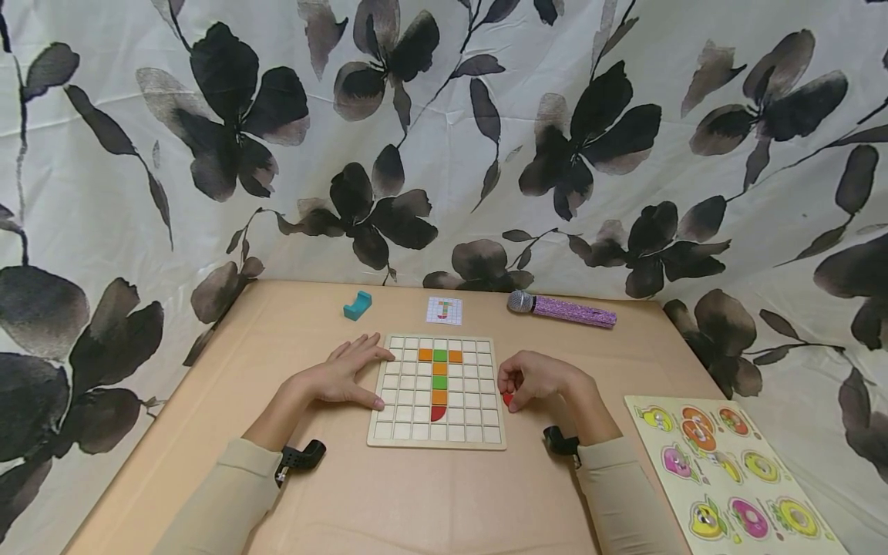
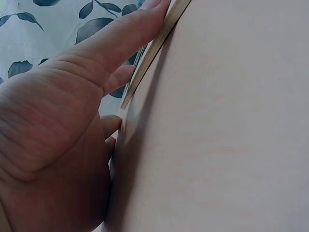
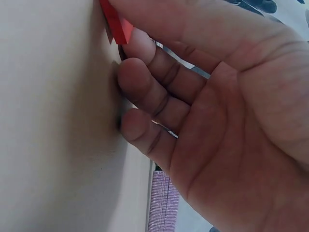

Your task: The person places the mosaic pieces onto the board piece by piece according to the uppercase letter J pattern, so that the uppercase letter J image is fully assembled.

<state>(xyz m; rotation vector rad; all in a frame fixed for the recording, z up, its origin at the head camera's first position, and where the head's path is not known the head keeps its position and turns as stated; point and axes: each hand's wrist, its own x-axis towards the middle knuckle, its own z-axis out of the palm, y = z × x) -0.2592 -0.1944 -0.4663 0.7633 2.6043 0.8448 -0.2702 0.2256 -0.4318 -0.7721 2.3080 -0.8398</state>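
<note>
A pale wooden grid board (image 1: 409,429) lies mid-table, with orange and green square tiles (image 1: 440,368) forming a T shape and a red rounded tile (image 1: 438,414) at its foot. My left hand (image 1: 341,373) rests at the board's left side, fingers and thumb extended onto its edge. The board's edge (image 2: 154,50) also shows by the thumb in the left wrist view. Just off the right side, my right hand (image 1: 544,378) pinches a small red piece (image 3: 118,26) between thumb and finger, low over the table. Its other fingers are curled.
Behind the board lies a small pattern card (image 1: 444,311), with a teal curved block (image 1: 357,305) to its left and a glittery purple microphone (image 1: 572,311) to its right. A fruit-sticker board (image 1: 683,487) lies at the right. A floral cloth (image 1: 472,154) hangs behind the table.
</note>
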